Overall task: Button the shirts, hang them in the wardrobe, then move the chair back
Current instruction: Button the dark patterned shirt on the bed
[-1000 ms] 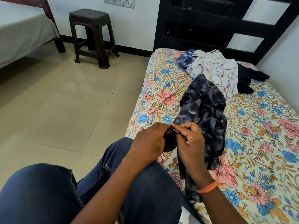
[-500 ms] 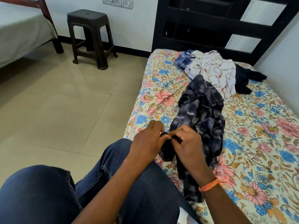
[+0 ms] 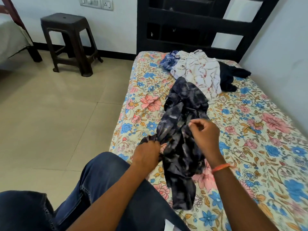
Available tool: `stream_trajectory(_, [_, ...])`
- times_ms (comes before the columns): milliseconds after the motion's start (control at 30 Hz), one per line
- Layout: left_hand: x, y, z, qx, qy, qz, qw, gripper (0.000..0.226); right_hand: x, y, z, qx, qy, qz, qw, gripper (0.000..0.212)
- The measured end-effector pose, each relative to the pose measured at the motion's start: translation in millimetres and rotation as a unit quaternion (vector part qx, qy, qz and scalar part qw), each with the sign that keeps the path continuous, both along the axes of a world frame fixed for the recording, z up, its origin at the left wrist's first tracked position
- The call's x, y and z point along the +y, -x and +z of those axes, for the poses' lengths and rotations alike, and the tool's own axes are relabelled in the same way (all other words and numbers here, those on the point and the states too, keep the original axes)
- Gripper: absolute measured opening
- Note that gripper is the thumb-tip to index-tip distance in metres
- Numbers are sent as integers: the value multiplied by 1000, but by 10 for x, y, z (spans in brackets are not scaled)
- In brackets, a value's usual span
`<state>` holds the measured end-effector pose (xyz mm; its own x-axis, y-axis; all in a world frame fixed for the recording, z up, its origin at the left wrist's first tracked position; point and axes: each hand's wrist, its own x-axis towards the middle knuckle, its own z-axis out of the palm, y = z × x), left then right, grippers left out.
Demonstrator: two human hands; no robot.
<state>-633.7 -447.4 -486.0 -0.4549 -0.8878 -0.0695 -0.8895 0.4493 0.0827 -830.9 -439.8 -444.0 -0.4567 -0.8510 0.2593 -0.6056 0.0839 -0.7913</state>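
Left hand: the left hand (image 3: 147,153) is clamped on a bunched edge of the dark navy, grey-mottled crumpled cotton shirt (image 3: 182,135), fingers curled round the gathered cloth at the near side of the bed.
Right hand: the right hand (image 3: 205,133) is raised above the same shirt, up and to the right of the left hand; thumb and forefinger are drawn together, but whether they pinch cloth or a button cannot be told. An orange band (image 3: 220,167) sits on its wrist.
Dark shirt: it lies in a long heap on the floral bedsheet (image 3: 266,130), running from below the hands to well beyond the right hand.
Other shirts: farther off beyond the right hand lie a white shirt with reddish swirls (image 3: 201,70), a blue checked shirt (image 3: 168,60) touching its left edge, and a black garment (image 3: 230,77) at its right.
Stool: a dark brown plastic stool (image 3: 71,42) stands on the tiled floor, far to the left of the left hand.
Legs: blue jeans (image 3: 103,189) lie under the left forearm.
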Motion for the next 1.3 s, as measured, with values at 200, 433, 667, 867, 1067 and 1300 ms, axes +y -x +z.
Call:
stream_trajectory(200, [-259,92,200,-13,-220,-20,975,40,-558,839,-288,-131,-66,-170,974,48])
stream_trajectory(433, [-632,229,526,324,-145,164,920,21,-825,398,-246,-129,-81,5,988,25])
stream_trajectory(667, [-836,342,445,405,-119,269,866,62,-271,-490,-194,88,-65,414,904,15])
stream_trajectory(867, [-845,-22,196,416,-110,325,842,6,-363,6,-133,-57,-16,39,997,16])
stream_trajectory(1067, [-903,-21,153,419,-103,304,849,15,-754,570,-546,-101,-247,25,963,61])
stream_trajectory(1300, [-1084,20,259,387,-49,281,877,8,-1293,848,-31,-293,-25,-84,952,5])
